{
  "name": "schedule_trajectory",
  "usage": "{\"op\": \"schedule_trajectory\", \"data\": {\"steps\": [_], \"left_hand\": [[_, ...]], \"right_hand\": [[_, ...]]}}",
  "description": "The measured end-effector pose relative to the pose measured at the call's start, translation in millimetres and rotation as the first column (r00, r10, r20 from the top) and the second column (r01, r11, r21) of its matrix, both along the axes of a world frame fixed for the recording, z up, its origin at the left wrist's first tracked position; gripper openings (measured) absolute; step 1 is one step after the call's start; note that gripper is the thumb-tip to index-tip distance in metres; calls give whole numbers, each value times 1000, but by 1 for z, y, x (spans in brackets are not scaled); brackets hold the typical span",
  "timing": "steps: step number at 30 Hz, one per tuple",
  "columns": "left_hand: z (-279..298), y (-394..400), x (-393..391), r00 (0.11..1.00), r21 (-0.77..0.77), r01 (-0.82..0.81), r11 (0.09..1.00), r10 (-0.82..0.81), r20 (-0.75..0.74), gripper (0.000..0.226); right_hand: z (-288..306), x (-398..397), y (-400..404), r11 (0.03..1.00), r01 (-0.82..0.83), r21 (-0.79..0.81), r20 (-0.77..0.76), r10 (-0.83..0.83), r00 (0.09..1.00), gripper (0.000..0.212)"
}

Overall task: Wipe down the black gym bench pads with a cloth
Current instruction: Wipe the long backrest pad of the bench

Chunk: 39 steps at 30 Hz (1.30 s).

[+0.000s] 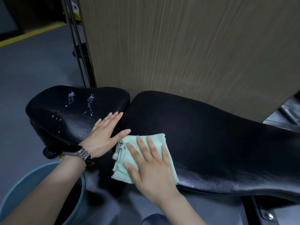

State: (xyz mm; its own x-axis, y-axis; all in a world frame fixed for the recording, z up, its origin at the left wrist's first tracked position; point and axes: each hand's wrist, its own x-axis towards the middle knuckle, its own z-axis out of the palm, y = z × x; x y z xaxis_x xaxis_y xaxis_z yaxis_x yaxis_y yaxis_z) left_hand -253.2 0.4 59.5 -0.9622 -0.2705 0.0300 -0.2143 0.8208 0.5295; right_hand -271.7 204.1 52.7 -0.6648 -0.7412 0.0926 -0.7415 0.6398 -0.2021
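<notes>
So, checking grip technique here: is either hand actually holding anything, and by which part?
Neither grips anything. The right hand presses flat on the middle of the green cloth; the left hand rests on the seat pad.

Glossy black grained-vinyl bench pads (203, 130); soft green fuzzy cloth (123, 159); matt creased cardboard panel (186, 46).

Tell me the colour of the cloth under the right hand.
Pale mint green cloth, seen in the head view.
</notes>
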Motion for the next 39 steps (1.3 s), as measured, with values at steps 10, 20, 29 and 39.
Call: {"op": "schedule_trajectory", "data": {"steps": [10,20,29,39], "left_hand": [[-5,-3,-2,1000,-11,-1,1000,1,-13,102],[-3,-2,-2,1000,-2,-26,1000,26,-8,108],[-2,0,-2,1000,-6,-28,1000,27,-14,110],[-4,3,-4,999,-89,-43,995,44,15,107]], "right_hand": [[12,-63,-12,997,50,54,149,-58,987,58],[19,-44,19,993,99,70,128,-107,986,72],[3,-18,78,992,127,14,-2,-127,992,51],[14,-47,88,986,141,90,85,-149,985,74]]}}
